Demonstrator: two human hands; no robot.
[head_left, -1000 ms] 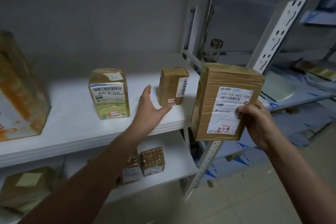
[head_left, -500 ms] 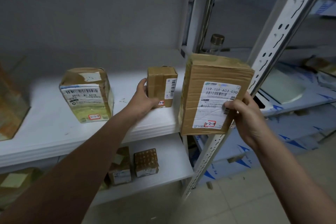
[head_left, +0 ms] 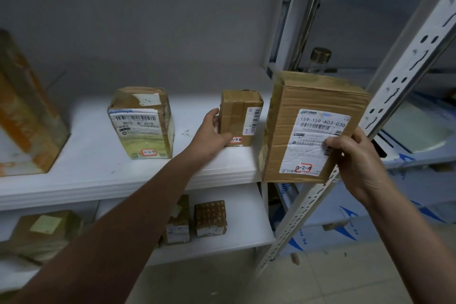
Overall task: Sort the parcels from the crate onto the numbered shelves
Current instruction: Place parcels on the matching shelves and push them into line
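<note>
The person stands close to the white upper shelf point(head_left: 98, 175) with both hands busy. The right hand point(head_left: 355, 155) has its grip clamped on the right edge of the large parcel point(head_left: 308, 128), thumb pressed across the printed label. It holds the box upright in the air at the shelf's right end, in front of the slotted upright post point(head_left: 394, 96). The label faces the person, I'd say so that the handwritten code in the red box, which begins 3-2, can be checked against the shelf. Its last mark is too scrawled to read. The left hand point(head_left: 209, 131) reaches across, and its grip wraps the small parcel point(head_left: 240, 118) standing near the shelf's front edge, thumb low on the front, fingers round the left side. My guess is that it means to shift this one aside and make room, or to read its tag. The green-labelled parcel point(head_left: 143, 123) stands well to the left, also upright with its code outward, which seems to be the habit here so tags can be read from the aisle. Two more small parcels point(head_left: 211, 218) sit on the lower shelf point(head_left: 246, 217). The crate is nowhere in sight.
</note>
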